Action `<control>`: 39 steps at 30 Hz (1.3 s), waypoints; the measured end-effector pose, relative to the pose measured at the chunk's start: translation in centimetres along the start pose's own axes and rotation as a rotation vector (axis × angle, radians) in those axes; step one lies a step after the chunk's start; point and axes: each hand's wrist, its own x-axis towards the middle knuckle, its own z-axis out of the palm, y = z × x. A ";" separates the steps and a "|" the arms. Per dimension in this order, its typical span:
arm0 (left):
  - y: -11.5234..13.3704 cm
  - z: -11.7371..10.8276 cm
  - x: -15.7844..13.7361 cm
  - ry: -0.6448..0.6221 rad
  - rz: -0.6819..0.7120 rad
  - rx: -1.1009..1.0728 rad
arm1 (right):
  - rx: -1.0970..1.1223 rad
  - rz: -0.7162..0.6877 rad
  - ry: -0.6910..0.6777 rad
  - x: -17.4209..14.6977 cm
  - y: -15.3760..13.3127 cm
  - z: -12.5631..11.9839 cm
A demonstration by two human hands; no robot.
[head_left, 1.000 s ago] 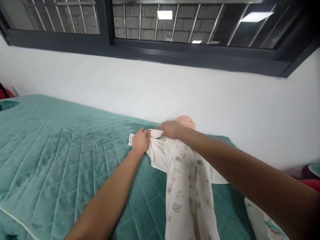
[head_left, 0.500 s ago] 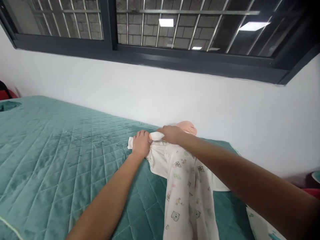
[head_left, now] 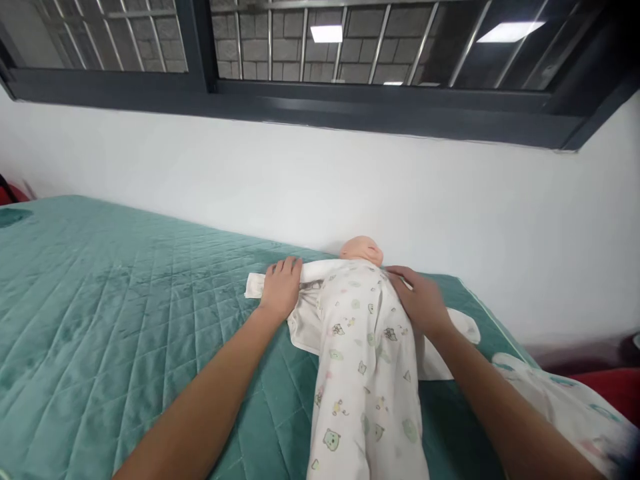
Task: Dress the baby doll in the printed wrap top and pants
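Observation:
A baby doll (head_left: 361,249) lies on its back with its head against the wall, under a white printed cloth (head_left: 350,347) with green bears. A white garment (head_left: 306,327) spreads out beneath it on both sides. My left hand (head_left: 283,287) is closed over the garment's sleeve (head_left: 255,285) on the doll's left-hand side in view, the cuff showing beyond my fingers. On the other side my right hand (head_left: 419,299) rests at the cloth's upper edge near the doll's neck, thumb apart from the fingers. The second sleeve (head_left: 465,325) lies partly behind my right wrist.
Green quilted bedding (head_left: 150,320) stretches wide to the left. A white wall (head_left: 225,173) and a dark window frame (head_left: 320,107) stand close behind the doll. Another white printed cloth (head_left: 550,400) lies at the right, beside something red (head_left: 615,393).
My right hand has moved from the sleeve by my left hand across the doll to its right side. The doll's head and upper cloth are now uncovered; my left hand stays at the sleeve.

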 end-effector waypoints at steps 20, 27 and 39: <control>22.7 -5.0 8.3 -0.598 0.436 0.024 | -0.341 0.371 -0.203 0.0 6.5 -2.4; 24.9 -2.9 8.3 -0.561 0.362 0.115 | -0.363 0.355 -0.223 0.1 6.7 -2.7; 24.1 -1.8 10.0 -0.660 0.444 0.103 | -0.330 0.424 -0.260 0.2 6.9 -3.0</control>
